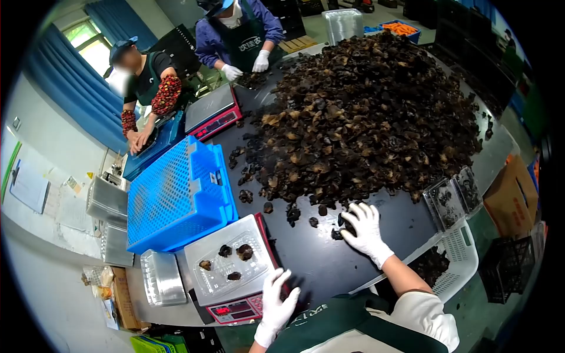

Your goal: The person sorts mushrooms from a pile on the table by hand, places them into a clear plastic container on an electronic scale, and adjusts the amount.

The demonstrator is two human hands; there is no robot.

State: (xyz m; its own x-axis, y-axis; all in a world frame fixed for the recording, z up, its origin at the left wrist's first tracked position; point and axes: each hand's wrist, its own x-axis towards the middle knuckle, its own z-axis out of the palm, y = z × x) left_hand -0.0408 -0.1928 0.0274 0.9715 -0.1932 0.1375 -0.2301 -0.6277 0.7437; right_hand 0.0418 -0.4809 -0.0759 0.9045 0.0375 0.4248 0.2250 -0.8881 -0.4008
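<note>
My right hand (367, 234), in a white glove, is low over the dark tabletop (306, 259), its fingers curled around small dark wood ear mushrooms (337, 234) that show between thumb and forefinger. In front of it rises a large heap of wood ear mushrooms (365, 123). My left hand (279, 303), also gloved, is held beside the red-edged scale (226, 307) with its fingers apart and nothing in them. On that scale lies a clear plastic tray (215, 284) holding several separate mushroom pieces (244, 252).
Blue crates (170, 200) stand left of the heap, near a second scale (213, 112). Clear containers (159, 277) are stacked at left; another (445, 203) lies at right above a white basket (465, 253). Two people (238, 38) (150, 88) work across the table.
</note>
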